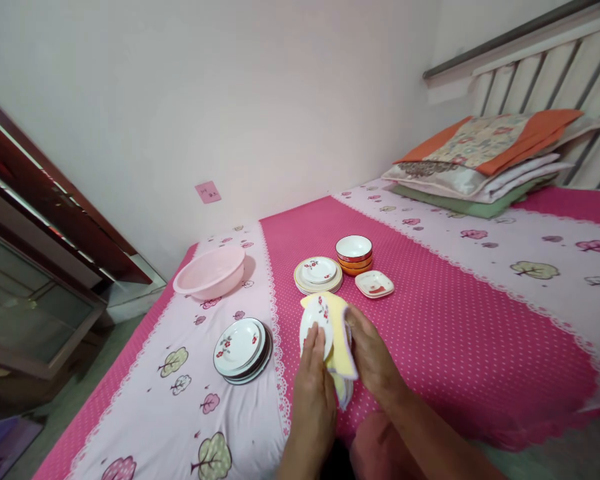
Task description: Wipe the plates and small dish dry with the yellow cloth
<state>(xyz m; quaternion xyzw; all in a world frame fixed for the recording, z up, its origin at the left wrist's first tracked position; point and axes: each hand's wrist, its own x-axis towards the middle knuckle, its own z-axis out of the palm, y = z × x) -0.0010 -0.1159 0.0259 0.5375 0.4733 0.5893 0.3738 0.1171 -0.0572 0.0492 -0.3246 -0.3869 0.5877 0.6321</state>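
A small white plate [310,319] with red flowers is tilted up in front of me. My left hand [314,373] grips it, fingers lying along its face and the thumb hidden. Behind the plate, my right hand [373,350] is closed on a yellow cloth [341,337] with a pale edge, which presses against the plate's back and right side. Just beyond the hands is a stack of plates [319,270], a small flowered one on top. To the left, another stack of plates [240,345] rests on the bed cover.
Stacked orange bowls [355,257] and a square dish [375,285] stand right of the far plates. A pink basin [211,272] sits at the left near the wall. Folded bedding and pillows [485,157] lie at the back right, beside a white headboard [550,87].
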